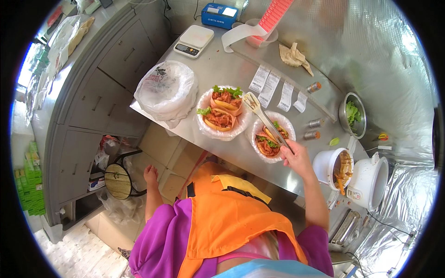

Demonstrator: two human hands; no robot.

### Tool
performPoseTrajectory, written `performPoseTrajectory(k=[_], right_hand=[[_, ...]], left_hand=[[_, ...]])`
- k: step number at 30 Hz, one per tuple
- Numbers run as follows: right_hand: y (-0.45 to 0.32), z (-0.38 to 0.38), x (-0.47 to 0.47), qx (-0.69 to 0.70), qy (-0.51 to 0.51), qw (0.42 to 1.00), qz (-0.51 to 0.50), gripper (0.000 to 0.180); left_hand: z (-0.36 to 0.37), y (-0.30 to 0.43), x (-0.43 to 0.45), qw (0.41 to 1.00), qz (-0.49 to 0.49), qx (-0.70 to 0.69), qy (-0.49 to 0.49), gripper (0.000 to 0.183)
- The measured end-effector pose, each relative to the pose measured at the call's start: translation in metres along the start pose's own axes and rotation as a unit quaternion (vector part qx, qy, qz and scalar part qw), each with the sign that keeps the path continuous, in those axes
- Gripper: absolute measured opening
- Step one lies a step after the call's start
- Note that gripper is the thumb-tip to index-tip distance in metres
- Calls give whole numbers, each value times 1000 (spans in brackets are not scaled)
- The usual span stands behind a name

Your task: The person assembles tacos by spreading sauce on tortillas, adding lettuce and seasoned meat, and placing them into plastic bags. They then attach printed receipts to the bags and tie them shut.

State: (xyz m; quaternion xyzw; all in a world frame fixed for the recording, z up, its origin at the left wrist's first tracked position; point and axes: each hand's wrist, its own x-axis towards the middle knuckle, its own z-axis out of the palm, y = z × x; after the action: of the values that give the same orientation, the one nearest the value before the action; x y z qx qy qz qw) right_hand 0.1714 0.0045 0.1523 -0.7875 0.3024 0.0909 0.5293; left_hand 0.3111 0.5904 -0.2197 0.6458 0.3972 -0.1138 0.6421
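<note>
My right hand (294, 158) holds metal food tongs (269, 124) by the handle end. The tongs slant over the right plastic-lined bowl (292, 130), which holds filled buns with meat and lettuce. Their pale slotted tips lie between this bowl and the left plastic-lined bowl (207, 131). In the left bowl, two open buns (218, 120) stand side by side, filled with reddish meat and green lettuce. My left hand (151, 173) hangs beside my body, away from the counter, with fingers partly curled; it shows nothing in its grasp.
Plastic-covered bowls (163, 93) are stacked at the counter's left edge. Behind stand a kitchen scale (194, 41) and blue printer (219, 16). Printed slips (272, 87) hang from a rail. At right are shakers (314, 87), a lettuce bowl (364, 120), a sauce tub (321, 166) and white cooker (372, 189).
</note>
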Motion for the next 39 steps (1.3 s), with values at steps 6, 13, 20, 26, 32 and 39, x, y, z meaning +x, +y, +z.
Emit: performPoseTrajectory(k=[6, 13, 20, 26, 32, 39], right_hand=[[-1, 4, 2, -23, 40, 999, -16, 28], [-5, 7, 0, 3, 1, 1000, 23, 26], [1, -14, -46, 88, 27, 996, -2, 20], [31, -116, -156, 170, 298, 939, -38, 25], [168, -277, -297, 37, 635, 772, 22, 27], [298, -364, -334, -268, 606, 722, 200, 43]], left_hand=[[26, -7, 9, 999, -1, -6, -45, 37], [45, -3, 6, 996, 24, -13, -90, 37], [37, -5, 12, 992, 25, 52, -108, 38], [26, -38, 8, 976, 3, -12, -215, 32], [43, -59, -24, 965, -3, 91, -248, 27], [92, -26, -53, 972, 78, 132, -177, 36]])
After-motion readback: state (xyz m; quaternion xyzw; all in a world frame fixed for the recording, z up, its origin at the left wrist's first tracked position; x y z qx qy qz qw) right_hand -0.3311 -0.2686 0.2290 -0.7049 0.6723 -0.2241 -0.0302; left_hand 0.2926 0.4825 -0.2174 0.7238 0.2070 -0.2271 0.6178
